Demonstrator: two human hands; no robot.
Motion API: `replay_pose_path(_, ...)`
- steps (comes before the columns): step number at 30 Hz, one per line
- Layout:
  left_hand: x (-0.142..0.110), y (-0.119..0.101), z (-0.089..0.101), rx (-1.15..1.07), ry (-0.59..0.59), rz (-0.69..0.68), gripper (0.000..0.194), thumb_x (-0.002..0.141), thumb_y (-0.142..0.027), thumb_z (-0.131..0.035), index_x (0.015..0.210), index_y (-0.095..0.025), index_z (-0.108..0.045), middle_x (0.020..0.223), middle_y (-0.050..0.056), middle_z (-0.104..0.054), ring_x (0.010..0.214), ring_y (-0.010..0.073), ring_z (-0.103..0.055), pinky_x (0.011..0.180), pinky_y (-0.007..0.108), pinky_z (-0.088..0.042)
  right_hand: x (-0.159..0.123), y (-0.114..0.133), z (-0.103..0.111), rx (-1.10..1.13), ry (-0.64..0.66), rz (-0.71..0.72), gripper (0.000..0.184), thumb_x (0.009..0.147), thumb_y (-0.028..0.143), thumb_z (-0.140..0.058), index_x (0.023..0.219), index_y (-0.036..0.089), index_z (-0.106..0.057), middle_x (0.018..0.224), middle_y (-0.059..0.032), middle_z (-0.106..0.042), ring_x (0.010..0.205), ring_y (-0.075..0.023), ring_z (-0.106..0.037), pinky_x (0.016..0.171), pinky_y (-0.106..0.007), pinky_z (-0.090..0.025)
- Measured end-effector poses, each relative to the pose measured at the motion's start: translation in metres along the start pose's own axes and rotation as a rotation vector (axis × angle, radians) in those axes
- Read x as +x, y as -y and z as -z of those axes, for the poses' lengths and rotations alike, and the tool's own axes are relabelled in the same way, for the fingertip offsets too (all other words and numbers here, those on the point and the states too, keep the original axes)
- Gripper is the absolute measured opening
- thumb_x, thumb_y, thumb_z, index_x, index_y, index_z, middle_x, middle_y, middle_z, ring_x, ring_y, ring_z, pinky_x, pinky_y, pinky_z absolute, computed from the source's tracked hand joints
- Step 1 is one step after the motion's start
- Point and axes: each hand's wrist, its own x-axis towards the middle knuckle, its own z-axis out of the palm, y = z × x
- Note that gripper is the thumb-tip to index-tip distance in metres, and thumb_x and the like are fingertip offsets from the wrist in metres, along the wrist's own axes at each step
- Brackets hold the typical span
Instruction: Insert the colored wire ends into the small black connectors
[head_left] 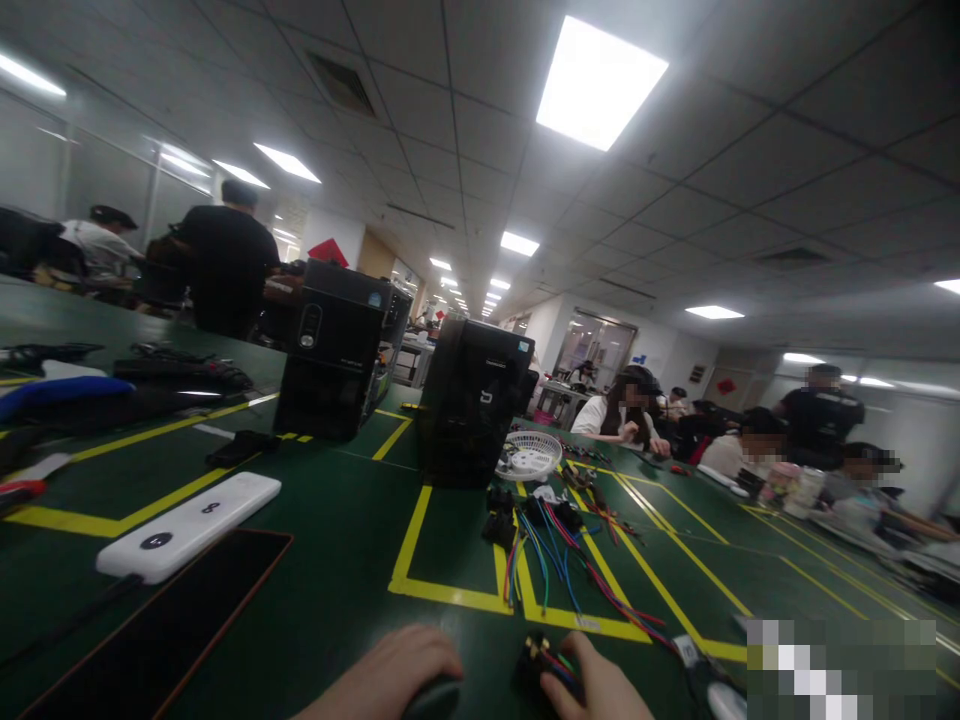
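My left hand (401,668) is at the bottom edge, its fingers curled over a dark rounded object (435,698) that looks like a computer mouse. To its right, my right hand (596,685) grips a small black part (534,660) between thumb and fingers. Brass-coloured bits and a few coloured wires show on that part, which looks like a plug or connector. Both hands are partly cut off by the frame. Beyond them, a bundle of red, blue and green wires (551,545) with black ends lies across yellow tape lines.
Two black computer towers (330,350) and a white plastic basket (531,455) stand farther back on the green table (337,560). At left lie a white power strip (191,525), a dark flat panel (172,620) and a blue-handled item (67,395). Several people sit or stand around.
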Motion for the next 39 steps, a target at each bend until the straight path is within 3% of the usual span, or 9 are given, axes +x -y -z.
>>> replay_pose_path(5,0.004,0.002,0.000,-0.012,0.018,-0.035,0.028,0.080,-0.018,-0.071,0.106,-0.025,-0.065,0.121,0.003,-0.060,0.115,0.0239,-0.052,0.100,0.033,-0.037,0.010,-0.027,-0.001,0.011,-0.046,-0.059,0.029,0.087,0.025,-0.046,0.111,0.012,-0.056,0.111,-0.0181,-0.068,0.106,-0.0259,-0.063,0.087,-0.031,-0.044)
replay_pose_path(9,0.005,0.009,-0.002,-0.008,0.022,-0.039,0.025,0.080,-0.018,-0.070,0.103,-0.026,-0.065,0.121,0.002,-0.060,0.115,0.0233,-0.052,0.099,0.033,-0.037,0.014,-0.034,-0.003,0.027,-0.091,-0.091,0.027,0.089,0.027,-0.043,0.110,0.014,-0.055,0.110,-0.0174,-0.069,0.106,-0.0249,-0.064,0.086,-0.029,-0.044)
replay_pose_path(15,0.005,0.011,-0.003,-0.004,0.018,-0.075,0.022,0.080,-0.023,-0.071,0.101,-0.027,-0.065,0.120,0.001,-0.061,0.112,0.0250,-0.053,0.097,0.034,-0.038,0.012,-0.024,0.002,0.113,-0.154,-0.021,0.030,0.095,0.030,-0.027,0.096,0.021,-0.056,0.100,-0.0125,-0.072,0.102,-0.0212,-0.065,0.083,-0.026,-0.042)
replay_pose_path(22,0.006,0.014,-0.005,0.007,0.001,-0.091,0.024,0.080,-0.024,-0.070,0.102,-0.030,-0.065,0.121,0.001,-0.061,0.112,0.0236,-0.051,0.097,0.036,-0.037,0.009,-0.020,0.002,0.073,-0.220,-0.007,0.020,0.090,0.025,-0.041,0.086,0.023,-0.061,0.094,-0.0080,-0.073,0.091,-0.0201,-0.067,0.075,-0.023,-0.042)
replay_pose_path(31,0.003,0.010,-0.005,0.003,0.012,-0.079,0.022,0.081,-0.023,-0.069,0.101,-0.028,-0.064,0.121,0.001,-0.060,0.112,0.0237,-0.052,0.097,0.033,-0.037,0.012,-0.020,-0.006,0.124,-0.144,0.104,0.024,0.091,0.020,-0.030,0.098,0.019,-0.054,0.098,-0.0128,-0.071,0.090,-0.0204,-0.067,0.077,-0.027,-0.043)
replay_pose_path(39,0.004,0.008,-0.004,0.027,0.016,-0.071,0.025,0.080,-0.018,-0.068,0.103,-0.028,-0.064,0.122,0.001,-0.059,0.114,0.0239,-0.050,0.099,0.035,-0.035,0.006,-0.005,-0.006,0.115,-0.109,0.116,0.022,0.089,0.027,-0.037,0.077,0.022,-0.054,0.082,-0.0068,-0.069,0.077,-0.0193,-0.064,0.066,-0.025,-0.041)
